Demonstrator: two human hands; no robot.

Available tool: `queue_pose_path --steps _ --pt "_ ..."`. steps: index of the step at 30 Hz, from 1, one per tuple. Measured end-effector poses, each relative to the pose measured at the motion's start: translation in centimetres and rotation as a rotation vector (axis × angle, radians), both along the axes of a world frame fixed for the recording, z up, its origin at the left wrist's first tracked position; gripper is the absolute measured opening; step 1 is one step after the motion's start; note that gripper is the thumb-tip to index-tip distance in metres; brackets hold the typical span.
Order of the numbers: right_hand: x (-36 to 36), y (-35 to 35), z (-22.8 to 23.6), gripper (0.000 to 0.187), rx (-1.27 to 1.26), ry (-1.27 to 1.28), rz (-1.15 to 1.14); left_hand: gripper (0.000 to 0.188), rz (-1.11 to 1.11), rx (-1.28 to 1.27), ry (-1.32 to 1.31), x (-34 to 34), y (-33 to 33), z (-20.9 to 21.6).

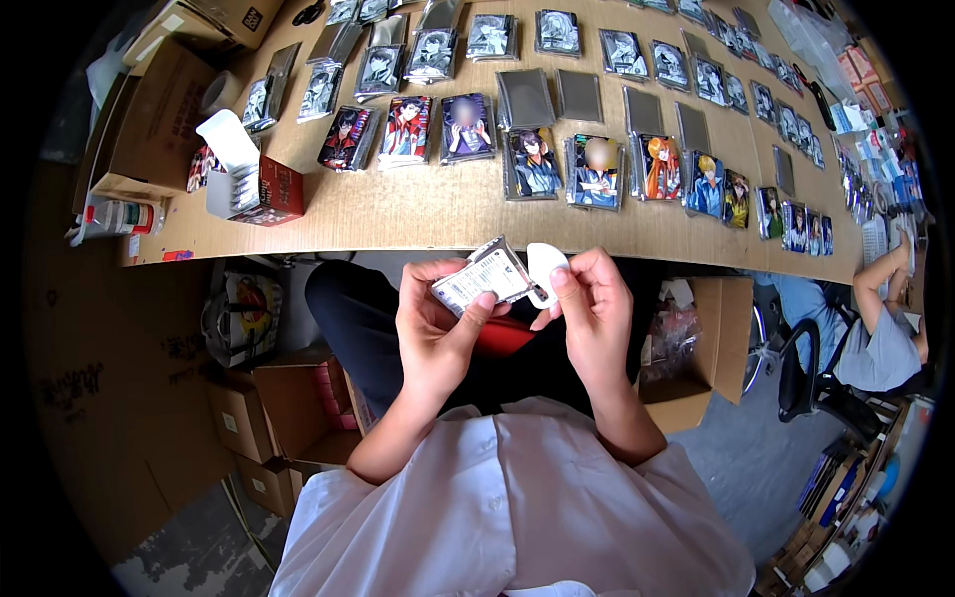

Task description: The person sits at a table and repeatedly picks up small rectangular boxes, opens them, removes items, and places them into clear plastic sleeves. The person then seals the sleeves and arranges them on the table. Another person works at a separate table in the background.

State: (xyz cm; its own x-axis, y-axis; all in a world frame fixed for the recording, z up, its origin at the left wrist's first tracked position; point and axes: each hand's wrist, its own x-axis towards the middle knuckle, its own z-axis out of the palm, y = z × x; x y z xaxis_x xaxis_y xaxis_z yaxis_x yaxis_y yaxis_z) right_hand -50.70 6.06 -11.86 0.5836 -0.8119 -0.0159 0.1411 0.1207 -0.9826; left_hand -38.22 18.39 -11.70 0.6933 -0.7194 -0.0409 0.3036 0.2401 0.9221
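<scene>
In front of my chest, just off the table's near edge, my left hand (438,328) is closed on a small flat packet (479,282). The packet has a white printed face with silvery edges, and my thumb lies across it. My right hand (597,313) pinches a small white piece with rounded corners (544,267) between thumb and fingers. This piece sits right against the packet's right end; whether the two are joined I cannot tell. Beyond my hands, on the table (398,224), stands an open red and white carton (271,194) with its lid flap up.
Rows of illustrated card stacks (465,127) and dark sleeve packs (524,98) cover the table. Cardboard boxes (164,119) and a clear bottle (127,216) stand at the left. An open carton (711,338) is below the table on my right. Another person (880,338) sits at far right.
</scene>
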Motion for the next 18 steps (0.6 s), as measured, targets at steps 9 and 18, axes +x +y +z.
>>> queue_pose_path --steps 9,18 --pt "1.6 -1.4 2.7 0.019 -0.113 -0.007 -0.056 0.031 -0.199 0.130 -0.142 -1.3 0.9 -0.2" --pt "3.7 -4.1 1.2 0.014 -0.141 0.298 0.134 0.041 -0.007 0.014 0.235 2.1 5.2 -1.8"
